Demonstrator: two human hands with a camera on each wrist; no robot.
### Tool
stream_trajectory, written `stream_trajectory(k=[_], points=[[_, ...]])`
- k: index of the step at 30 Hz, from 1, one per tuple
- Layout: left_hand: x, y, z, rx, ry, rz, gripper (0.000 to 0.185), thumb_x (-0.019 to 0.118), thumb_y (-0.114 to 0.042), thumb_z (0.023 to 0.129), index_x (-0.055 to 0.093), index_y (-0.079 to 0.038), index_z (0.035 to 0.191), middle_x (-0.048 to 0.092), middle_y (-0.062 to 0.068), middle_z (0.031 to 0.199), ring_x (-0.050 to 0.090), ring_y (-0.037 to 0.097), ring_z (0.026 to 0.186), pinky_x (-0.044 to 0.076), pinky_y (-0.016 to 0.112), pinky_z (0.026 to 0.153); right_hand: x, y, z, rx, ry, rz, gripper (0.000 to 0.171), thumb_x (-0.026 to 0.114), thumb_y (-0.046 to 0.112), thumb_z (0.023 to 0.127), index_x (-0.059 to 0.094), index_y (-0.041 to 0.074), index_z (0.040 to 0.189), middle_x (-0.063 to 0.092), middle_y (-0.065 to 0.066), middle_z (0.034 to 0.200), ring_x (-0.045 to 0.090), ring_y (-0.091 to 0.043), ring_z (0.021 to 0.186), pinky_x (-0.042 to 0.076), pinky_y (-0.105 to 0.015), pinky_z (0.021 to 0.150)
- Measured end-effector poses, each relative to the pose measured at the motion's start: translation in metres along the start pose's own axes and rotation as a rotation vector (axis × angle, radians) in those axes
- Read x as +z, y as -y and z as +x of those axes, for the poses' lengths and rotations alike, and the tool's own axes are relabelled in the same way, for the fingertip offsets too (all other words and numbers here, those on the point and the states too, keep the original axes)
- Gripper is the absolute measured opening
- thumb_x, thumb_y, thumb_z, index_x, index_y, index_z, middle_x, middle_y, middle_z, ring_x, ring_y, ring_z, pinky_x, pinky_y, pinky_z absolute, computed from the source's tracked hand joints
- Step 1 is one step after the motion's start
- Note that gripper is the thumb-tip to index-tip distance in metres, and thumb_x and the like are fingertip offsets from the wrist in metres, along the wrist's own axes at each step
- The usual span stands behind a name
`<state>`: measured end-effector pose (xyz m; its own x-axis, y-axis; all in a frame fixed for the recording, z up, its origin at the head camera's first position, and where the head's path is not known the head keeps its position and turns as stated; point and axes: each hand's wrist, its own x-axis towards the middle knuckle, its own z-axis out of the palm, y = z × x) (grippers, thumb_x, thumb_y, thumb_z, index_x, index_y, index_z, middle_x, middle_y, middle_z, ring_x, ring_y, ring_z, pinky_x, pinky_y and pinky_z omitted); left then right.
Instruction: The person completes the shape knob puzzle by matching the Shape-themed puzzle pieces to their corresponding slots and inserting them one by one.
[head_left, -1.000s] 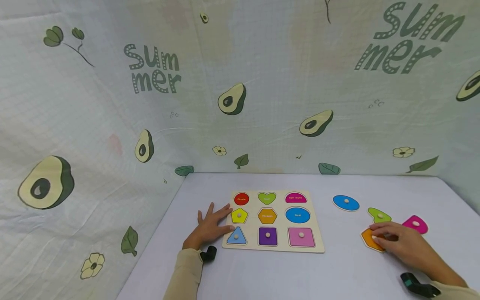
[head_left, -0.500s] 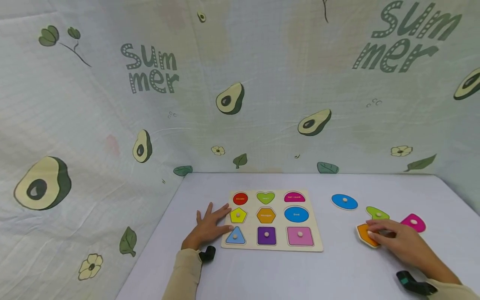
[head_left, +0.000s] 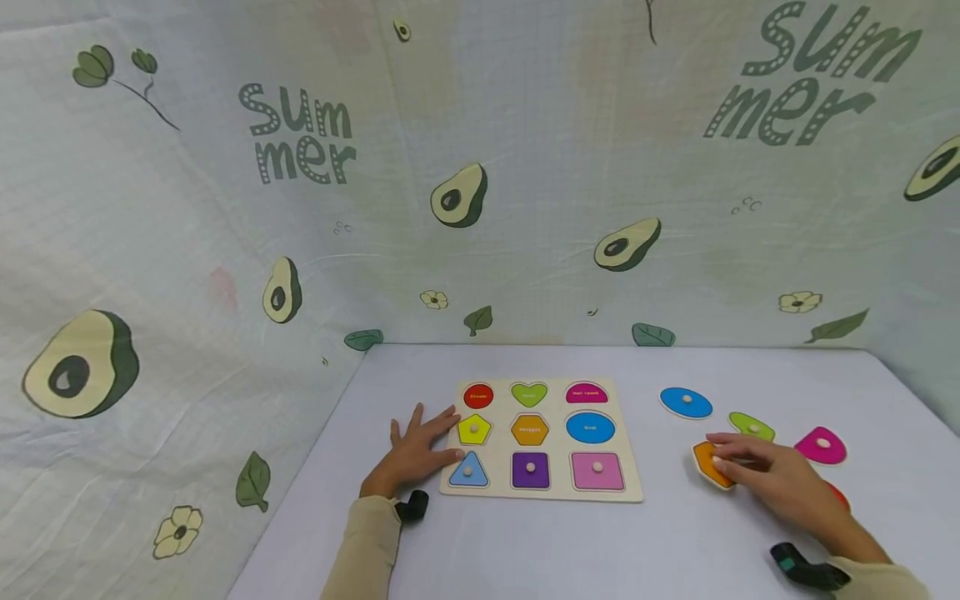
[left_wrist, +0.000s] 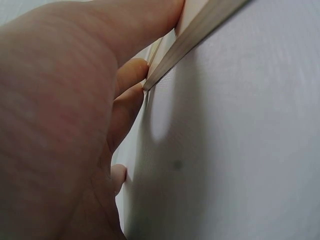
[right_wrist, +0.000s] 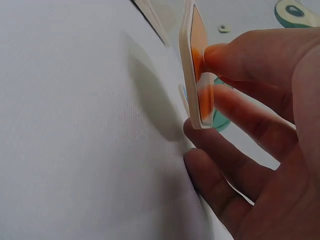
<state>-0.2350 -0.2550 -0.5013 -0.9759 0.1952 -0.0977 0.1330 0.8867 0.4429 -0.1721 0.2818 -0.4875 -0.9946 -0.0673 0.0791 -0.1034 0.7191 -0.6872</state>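
My right hand (head_left: 783,485) pinches an orange hexagon puzzle piece (head_left: 705,463) between thumb and fingers. In the right wrist view that piece (right_wrist: 188,65) is raised over the white table and casts a shadow there; fingers cover part of its face. My left hand (head_left: 411,457) lies with fingers spread, thumb and fingertips at the left edge of the wooden shape puzzle board (head_left: 551,493). Knobbed pieces sit in the board: a yellow pentagon (head_left: 474,430), a blue triangle (head_left: 468,473), a purple square (head_left: 530,471) and a pink rectangle (head_left: 597,472). The orange hexagon slot (head_left: 530,430) shows its printed word.
Loose on the right of the table (head_left: 540,546) lie a blue oval piece (head_left: 686,403), a green heart piece (head_left: 750,426), a magenta half-round piece (head_left: 822,446) and a red piece (head_left: 838,496) mostly behind my right hand. A printed cloth (head_left: 525,275) hangs behind the table.
My right hand has lifted the orange hexagon piece and carried it left toward the board. The red piece has come into sight behind it. My left hand stays at the board.
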Motion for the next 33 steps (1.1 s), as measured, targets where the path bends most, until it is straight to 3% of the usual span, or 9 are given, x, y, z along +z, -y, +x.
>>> stream_trajectory(k=[3, 7, 13, 17, 33], points=[[0.0, 0.001, -0.001, -0.007, -0.001, 0.004, 0.075, 0.069, -0.059, 0.085, 0.047, -0.032, 0.151, 0.034, -0.011, 0.16, 0.0, 0.039, 0.152, -0.015, 0.07, 0.11, 0.002, 0.0, 0.0, -0.004, 0.004, 0.014, 0.031, 0.068, 0.046, 0.094, 0.076, 0.019, 0.106, 0.064, -0.009, 0.132, 0.046, 0.017, 0.094, 0.054, -0.018, 0.073], [0.0, 0.002, -0.002, -0.005, -0.002, 0.004, 0.075, 0.068, -0.06, 0.085, 0.047, -0.032, 0.151, 0.035, -0.01, 0.16, 0.0, 0.04, 0.152, -0.014, 0.07, 0.11, 0.004, 0.001, 0.001, -0.012, -0.001, 0.019, 0.029, 0.068, 0.045, 0.094, 0.076, 0.02, 0.105, 0.065, -0.008, 0.132, 0.049, 0.012, 0.095, 0.054, -0.019, 0.073], [0.0, 0.001, -0.002, 0.003, -0.002, -0.009, 0.075, 0.069, -0.059, 0.085, 0.047, -0.03, 0.151, 0.035, -0.009, 0.16, 0.0, 0.04, 0.152, -0.014, 0.071, 0.11, 0.007, 0.007, 0.002, -0.031, -0.007, -0.006, 0.029, 0.068, 0.045, 0.094, 0.076, 0.018, 0.104, 0.066, -0.01, 0.13, 0.061, -0.02, 0.104, 0.054, -0.018, 0.072], [0.0, 0.0, 0.0, -0.006, -0.003, -0.004, 0.075, 0.069, -0.058, 0.086, 0.047, -0.031, 0.151, 0.034, -0.01, 0.161, -0.001, 0.039, 0.152, -0.015, 0.069, 0.11, 0.008, 0.009, 0.007, -0.027, -0.013, -0.016, 0.033, 0.066, 0.046, 0.095, 0.076, 0.016, 0.106, 0.065, -0.012, 0.131, 0.06, -0.034, 0.111, 0.053, -0.017, 0.072], [-0.006, -0.006, -0.004, -0.002, 0.005, -0.016, 0.073, 0.07, -0.055, 0.086, 0.048, -0.029, 0.151, 0.035, -0.009, 0.16, 0.0, 0.04, 0.152, -0.015, 0.07, 0.11, 0.01, 0.017, 0.015, -0.018, -0.055, 0.008, 0.042, 0.066, 0.045, 0.096, 0.072, 0.009, 0.117, 0.067, -0.015, 0.124, 0.059, -0.033, 0.109, 0.05, -0.015, 0.072]])
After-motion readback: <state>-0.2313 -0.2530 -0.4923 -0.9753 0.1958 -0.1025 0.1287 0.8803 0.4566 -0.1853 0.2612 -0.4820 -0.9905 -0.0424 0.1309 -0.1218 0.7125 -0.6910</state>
